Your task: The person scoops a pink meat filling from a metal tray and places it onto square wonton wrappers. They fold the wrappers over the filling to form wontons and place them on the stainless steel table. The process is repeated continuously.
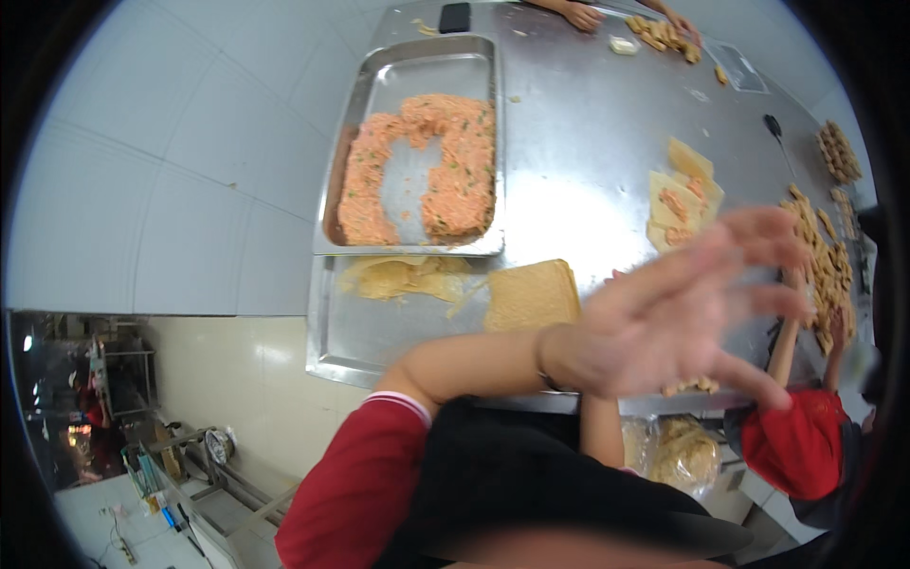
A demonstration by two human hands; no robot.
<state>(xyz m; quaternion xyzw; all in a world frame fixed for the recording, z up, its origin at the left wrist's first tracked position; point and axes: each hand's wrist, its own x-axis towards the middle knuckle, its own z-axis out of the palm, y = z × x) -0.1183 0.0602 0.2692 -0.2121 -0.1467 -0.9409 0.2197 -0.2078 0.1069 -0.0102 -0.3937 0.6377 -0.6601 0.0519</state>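
My left hand point(654, 327) is raised above the steel table, fingers spread, blurred by motion, with nothing in it. Behind it my right forearm point(600, 431) reaches toward the table; most of the right hand is hidden, so its grip does not show. Left of the hands lies a stack of square yellow wrapper sheets point(531, 296), with crumpled sheet scraps point(403, 277) beside it. Beyond these stands a deep metal tray point(427, 62) of orange minced filling with green bits point(464, 180). Past my left hand are loose wrappers point(662, 180) topped with dabs of filling point(675, 204).
Brown rolls point(829, 261) are heaped at the right, near a co-worker in red point(796, 441). More rolls point(664, 36) and another person's hand point(581, 16) are at the far edge. A black phone point(455, 17) lies behind the tray. Plastic bags point(687, 455) sit below the table edge.
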